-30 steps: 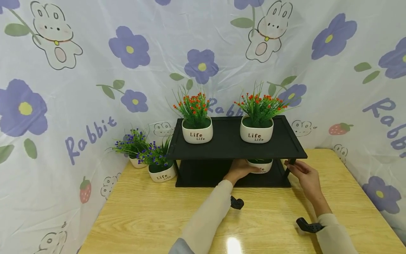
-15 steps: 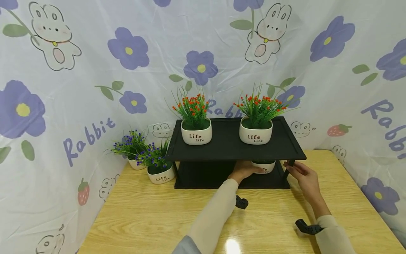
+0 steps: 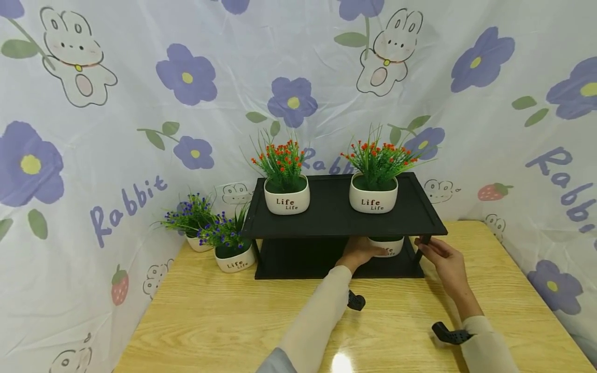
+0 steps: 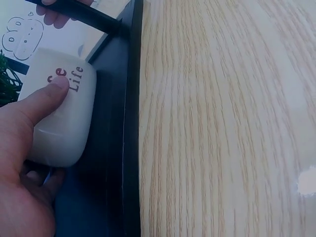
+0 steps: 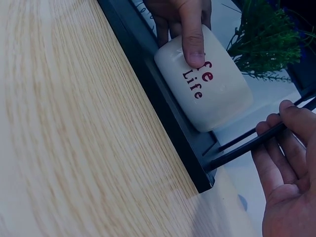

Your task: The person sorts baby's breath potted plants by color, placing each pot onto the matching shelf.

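My left hand (image 3: pixel 358 252) reaches into the lower level of a two-tier black shelf (image 3: pixel 326 220). It grips a white flower pot (image 5: pixel 212 94) lettered "Life", the thumb across the front and the other fingers round its side. Green foliage (image 5: pixel 266 39) grows from this pot, mostly hidden by the top board in the head view. The pot stands near the shelf's right end, by the front post (image 5: pixel 242 150). That slim black post is held between the thumb and fingers of my right hand (image 3: pixel 448 264), seen close in the right wrist view.
Two white pots with orange-red flowers, a left one (image 3: pixel 286 199) and a right one (image 3: pixel 373 197), stand on the top board. Left of the shelf, two purple-flowered pots (image 3: pixel 235 260) sit on the wooden table (image 3: pixel 224 321). A printed curtain (image 3: pixel 298 52) hangs close behind.
My left hand has slid the pot a little to the right along the lower board, toward the post. My right hand keeps its hold on the post.
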Demonstrator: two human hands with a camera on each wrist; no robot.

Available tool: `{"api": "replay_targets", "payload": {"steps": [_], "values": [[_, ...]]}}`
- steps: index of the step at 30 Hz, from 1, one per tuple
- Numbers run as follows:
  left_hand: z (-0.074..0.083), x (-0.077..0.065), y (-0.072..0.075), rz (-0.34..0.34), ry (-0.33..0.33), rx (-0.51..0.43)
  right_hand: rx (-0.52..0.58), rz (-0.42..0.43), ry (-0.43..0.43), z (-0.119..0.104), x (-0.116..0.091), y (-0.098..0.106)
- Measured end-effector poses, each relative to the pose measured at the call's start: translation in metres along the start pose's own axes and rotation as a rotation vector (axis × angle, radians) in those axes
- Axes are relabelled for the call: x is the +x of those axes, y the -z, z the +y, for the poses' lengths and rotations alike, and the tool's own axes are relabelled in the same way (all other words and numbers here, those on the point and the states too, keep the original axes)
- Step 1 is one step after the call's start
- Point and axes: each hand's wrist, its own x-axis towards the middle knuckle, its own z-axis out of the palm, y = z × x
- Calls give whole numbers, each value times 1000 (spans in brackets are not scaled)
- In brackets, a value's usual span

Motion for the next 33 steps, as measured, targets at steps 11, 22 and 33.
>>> {"api": "replay_targets", "payload": {"steps": [11, 22, 33], "values": [[-2, -4, 0, 2, -53, -85, -14, -3, -12, -2, -1, 0], [-2, -4, 9, -33, -53, -74, 5, 5, -21, -2, -1, 1], [-17, -22, 38, 71, -105, -71, 62, 1, 8, -4, -3, -1]]}}
